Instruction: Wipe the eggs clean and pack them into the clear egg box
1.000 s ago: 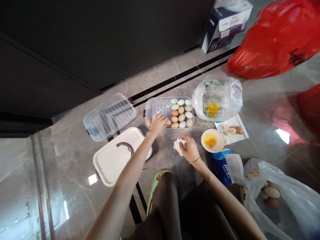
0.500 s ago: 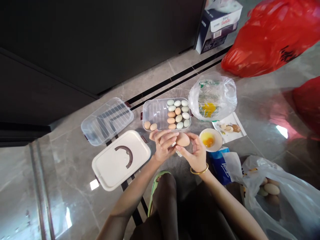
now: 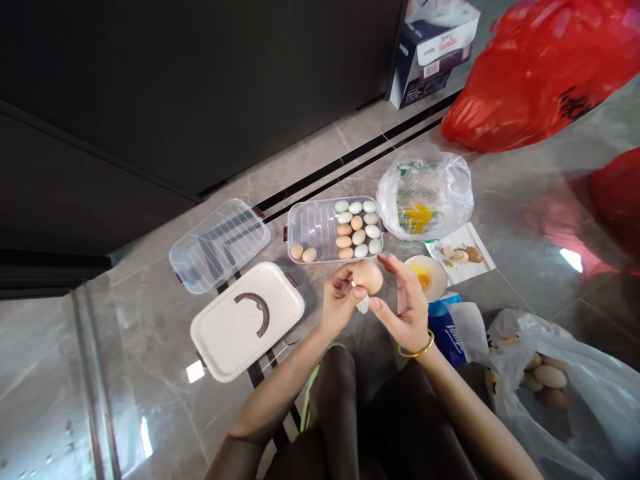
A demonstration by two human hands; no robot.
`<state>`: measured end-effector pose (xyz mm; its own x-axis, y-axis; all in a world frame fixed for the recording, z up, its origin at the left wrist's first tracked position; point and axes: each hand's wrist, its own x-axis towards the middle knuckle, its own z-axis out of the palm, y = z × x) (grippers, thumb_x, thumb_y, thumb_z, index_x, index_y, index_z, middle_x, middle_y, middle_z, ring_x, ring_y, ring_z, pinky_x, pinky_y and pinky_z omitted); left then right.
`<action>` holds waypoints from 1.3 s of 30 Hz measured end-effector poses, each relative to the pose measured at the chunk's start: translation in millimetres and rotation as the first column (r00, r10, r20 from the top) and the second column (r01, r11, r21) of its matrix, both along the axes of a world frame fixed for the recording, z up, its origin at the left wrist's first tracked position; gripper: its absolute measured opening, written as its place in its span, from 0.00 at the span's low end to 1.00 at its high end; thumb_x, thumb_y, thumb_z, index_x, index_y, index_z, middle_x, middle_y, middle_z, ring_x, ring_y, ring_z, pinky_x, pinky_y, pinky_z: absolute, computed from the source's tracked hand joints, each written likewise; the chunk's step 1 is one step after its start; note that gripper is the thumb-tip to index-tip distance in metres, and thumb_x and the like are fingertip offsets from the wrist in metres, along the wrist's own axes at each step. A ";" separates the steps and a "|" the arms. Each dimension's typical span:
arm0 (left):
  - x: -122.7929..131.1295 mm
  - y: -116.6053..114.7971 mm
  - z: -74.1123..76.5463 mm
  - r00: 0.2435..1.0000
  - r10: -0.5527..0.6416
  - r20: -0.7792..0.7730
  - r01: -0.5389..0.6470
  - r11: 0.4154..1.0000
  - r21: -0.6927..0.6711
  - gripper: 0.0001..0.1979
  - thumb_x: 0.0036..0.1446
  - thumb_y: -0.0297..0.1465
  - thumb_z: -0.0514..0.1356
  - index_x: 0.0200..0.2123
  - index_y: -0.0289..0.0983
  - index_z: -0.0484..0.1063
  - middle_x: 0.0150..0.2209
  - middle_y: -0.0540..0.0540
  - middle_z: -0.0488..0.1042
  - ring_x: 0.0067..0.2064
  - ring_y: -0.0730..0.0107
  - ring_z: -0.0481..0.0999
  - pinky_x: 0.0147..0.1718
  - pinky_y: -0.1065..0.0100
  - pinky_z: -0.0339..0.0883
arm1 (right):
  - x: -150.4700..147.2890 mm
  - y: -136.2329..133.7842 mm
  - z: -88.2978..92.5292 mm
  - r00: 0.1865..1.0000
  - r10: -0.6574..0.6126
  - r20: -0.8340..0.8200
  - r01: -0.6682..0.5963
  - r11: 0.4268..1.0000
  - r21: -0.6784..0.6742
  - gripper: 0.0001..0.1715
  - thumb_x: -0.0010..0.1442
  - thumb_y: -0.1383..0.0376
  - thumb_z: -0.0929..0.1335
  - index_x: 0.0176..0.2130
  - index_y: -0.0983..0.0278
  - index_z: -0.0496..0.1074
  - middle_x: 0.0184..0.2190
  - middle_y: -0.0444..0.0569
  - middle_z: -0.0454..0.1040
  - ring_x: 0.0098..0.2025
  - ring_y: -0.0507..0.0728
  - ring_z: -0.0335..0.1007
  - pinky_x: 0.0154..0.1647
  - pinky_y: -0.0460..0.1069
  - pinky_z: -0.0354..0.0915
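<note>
My left hand grips a light brown egg, with a crumpled white tissue under it. Just right of the egg is my right hand, its fingers spread and curved; its thumb tip is close to the tissue, and I cannot tell if they touch. Beyond both hands lies a clear plastic egg box. Rows of pale green and brown eggs fill its right part, and two brown eggs sit at its near left corner.
Left are a clear box and a white lidded box. Right are a bowl of cracked egg, a stained plastic bag, shells on white paper, a blue tissue pack, a bag of eggs and a red bag.
My right hand has come off the egg and moved right, its fingers opening. The egg has turned in my left hand, whose fingers now curl behind it.
</note>
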<state>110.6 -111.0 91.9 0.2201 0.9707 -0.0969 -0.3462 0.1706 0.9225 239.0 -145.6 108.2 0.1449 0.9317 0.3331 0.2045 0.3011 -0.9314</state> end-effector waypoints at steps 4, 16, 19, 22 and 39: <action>-0.5 -0.3 6.9 0.997 -0.048 -0.053 0.049 0.999 0.014 0.32 0.41 0.61 0.62 0.30 0.36 0.72 0.25 0.49 0.69 0.27 0.72 0.66 0.29 0.70 0.61 | 6.3 1.6 6.8 0.997 0.075 0.034 -0.076 0.997 0.029 0.41 0.56 0.65 0.72 0.65 0.56 0.57 0.58 0.55 0.67 0.58 0.65 0.65 0.59 0.65 0.64; 0.5 -0.7 18.2 0.974 -0.218 -0.057 0.220 0.975 0.032 0.28 0.59 0.55 0.52 0.41 0.37 0.78 0.42 0.41 0.78 0.49 0.55 0.73 0.56 0.54 0.60 | 10.4 3.4 31.0 0.974 -0.046 0.221 0.019 0.992 0.124 0.31 0.53 0.67 0.73 0.56 0.56 0.68 0.48 0.53 0.70 0.51 0.63 0.69 0.53 0.62 0.67; 3.2 -0.6 23.0 0.982 -0.168 0.083 0.170 0.985 -0.022 0.25 0.56 0.51 0.59 0.49 0.40 0.72 0.50 0.42 0.74 0.54 0.56 0.71 0.55 0.57 0.62 | 10.6 4.4 34.9 0.948 -0.086 0.306 0.039 0.987 0.156 0.33 0.54 0.69 0.73 0.58 0.55 0.68 0.48 0.52 0.69 0.51 0.62 0.68 0.53 0.62 0.67; 3.6 -1.0 28.7 0.980 -0.133 0.146 0.145 0.987 -0.074 0.22 0.54 0.46 0.64 0.46 0.39 0.72 0.43 0.45 0.76 0.47 0.62 0.74 0.48 0.62 0.65 | 11.0 5.1 35.7 0.932 -0.083 0.354 0.027 0.986 0.162 0.36 0.55 0.69 0.72 0.61 0.54 0.65 0.48 0.53 0.68 0.52 0.63 0.67 0.54 0.62 0.66; 3.7 -6.2 32.6 0.892 -0.217 0.396 0.352 0.883 -0.310 0.28 0.57 0.49 0.57 0.48 0.32 0.75 0.44 0.38 0.79 0.51 0.49 0.75 0.55 0.51 0.64 | 10.0 10.9 34.9 0.966 -0.010 0.260 -0.024 0.992 0.127 0.31 0.52 0.65 0.74 0.55 0.58 0.68 0.48 0.52 0.74 0.53 0.63 0.68 0.56 0.63 0.64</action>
<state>114.3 -117.2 124.5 0.5654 0.7694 -0.2971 -0.5096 0.6091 0.6077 249.0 -134.7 143.1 0.0314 0.8795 0.4749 0.4312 0.4167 -0.8003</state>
